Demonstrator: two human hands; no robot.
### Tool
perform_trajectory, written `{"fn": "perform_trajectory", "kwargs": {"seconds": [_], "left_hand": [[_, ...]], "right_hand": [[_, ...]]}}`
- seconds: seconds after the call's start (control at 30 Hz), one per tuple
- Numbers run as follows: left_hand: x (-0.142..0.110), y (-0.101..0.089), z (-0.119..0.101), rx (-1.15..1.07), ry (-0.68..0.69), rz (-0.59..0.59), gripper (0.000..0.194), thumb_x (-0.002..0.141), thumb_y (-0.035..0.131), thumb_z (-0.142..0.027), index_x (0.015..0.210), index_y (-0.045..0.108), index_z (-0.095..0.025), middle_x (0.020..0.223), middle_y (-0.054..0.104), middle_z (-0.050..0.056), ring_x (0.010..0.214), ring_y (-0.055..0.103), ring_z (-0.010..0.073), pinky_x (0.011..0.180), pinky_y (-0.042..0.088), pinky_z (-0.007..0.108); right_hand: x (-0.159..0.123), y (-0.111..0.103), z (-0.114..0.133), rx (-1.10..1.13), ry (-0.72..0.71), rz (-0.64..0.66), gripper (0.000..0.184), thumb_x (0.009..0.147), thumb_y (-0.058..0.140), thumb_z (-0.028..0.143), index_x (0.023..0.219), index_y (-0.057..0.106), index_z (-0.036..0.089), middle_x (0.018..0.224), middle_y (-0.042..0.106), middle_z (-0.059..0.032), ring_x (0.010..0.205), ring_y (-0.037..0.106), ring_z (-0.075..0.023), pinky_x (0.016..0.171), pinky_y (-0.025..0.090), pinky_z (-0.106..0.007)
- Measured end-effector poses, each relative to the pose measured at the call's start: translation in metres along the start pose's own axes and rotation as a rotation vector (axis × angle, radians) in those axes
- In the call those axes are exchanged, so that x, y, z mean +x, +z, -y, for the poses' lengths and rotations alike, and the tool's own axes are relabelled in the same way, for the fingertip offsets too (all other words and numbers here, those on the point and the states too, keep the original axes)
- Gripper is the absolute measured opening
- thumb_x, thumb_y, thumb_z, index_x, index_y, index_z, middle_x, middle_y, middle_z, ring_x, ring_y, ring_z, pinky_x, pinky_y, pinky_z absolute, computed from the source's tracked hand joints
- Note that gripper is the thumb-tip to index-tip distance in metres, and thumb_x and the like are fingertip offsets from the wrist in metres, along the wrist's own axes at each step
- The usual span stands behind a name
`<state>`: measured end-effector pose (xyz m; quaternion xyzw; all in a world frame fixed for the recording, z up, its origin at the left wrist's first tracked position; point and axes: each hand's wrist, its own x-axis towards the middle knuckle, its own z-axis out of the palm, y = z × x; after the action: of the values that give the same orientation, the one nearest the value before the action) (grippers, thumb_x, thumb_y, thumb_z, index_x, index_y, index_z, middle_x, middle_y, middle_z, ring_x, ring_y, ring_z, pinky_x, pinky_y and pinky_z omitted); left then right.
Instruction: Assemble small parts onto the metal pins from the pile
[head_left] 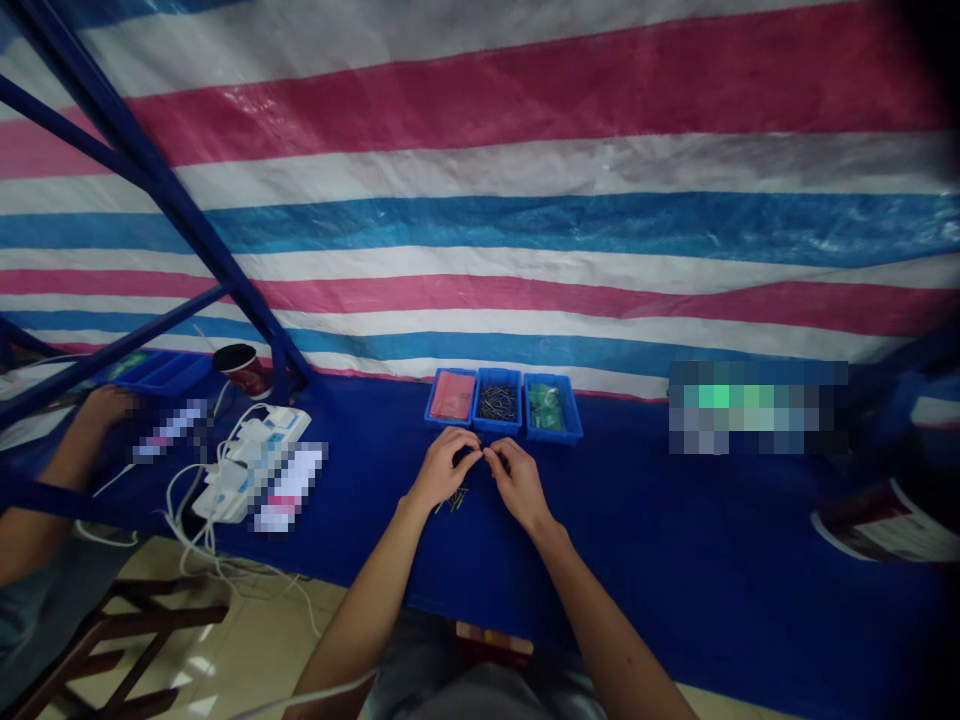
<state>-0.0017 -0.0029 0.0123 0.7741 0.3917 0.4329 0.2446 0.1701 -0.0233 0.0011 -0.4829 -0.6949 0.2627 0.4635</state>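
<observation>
Both my hands meet over the blue cloth-covered table [675,540], fingertips pinched together around a tiny part I cannot make out. My left hand [444,468] is curled, and so is my right hand [516,480]. Under my left hand lies a small pile of thin dark pins [453,500]. Just beyond my hands stand three small blue trays: the left tray [451,397] holds pink sheets, the middle tray [497,402] dark metal pins, the right tray [552,407] green parts.
A white power strip with cables [251,462] lies at the left, with a red paper cup [244,368] behind it. Another person's arm [67,460] rests at the far left. Blue frame bars [150,170] cross the upper left. A striped tarp hangs behind.
</observation>
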Motion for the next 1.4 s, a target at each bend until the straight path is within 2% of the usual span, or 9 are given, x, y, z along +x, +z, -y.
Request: {"fn": "perform_trajectory", "kwargs": {"seconds": [0.53, 1.4], "left_hand": [[0.0, -0.0004, 0.0015, 0.01, 0.003, 0.02, 0.014, 0.094, 0.057, -0.028, 0.092, 0.066, -0.019, 0.099, 0.067, 0.009, 0.1, 0.06, 0.0213, 0.092, 0.047, 0.039], [0.0002, 0.0003, 0.0011, 0.017, 0.024, 0.006, 0.014, 0.093, 0.059, -0.027, 0.09, 0.069, -0.019, 0.099, 0.068, 0.009, 0.099, 0.061, 0.021, 0.091, 0.049, 0.039]], "right_hand": [[-0.0014, 0.0028, -0.003, 0.06, 0.021, -0.005, 0.014, 0.096, 0.05, 0.028, 0.094, 0.062, 0.021, 0.09, 0.064, -0.0044, 0.07, 0.06, -0.0164, 0.063, 0.047, -0.027], [-0.0011, 0.0017, -0.0026, 0.045, 0.022, 0.0, 0.017, 0.097, 0.05, 0.032, 0.093, 0.062, 0.021, 0.091, 0.064, -0.0051, 0.074, 0.061, -0.0176, 0.064, 0.047, -0.027]]}}
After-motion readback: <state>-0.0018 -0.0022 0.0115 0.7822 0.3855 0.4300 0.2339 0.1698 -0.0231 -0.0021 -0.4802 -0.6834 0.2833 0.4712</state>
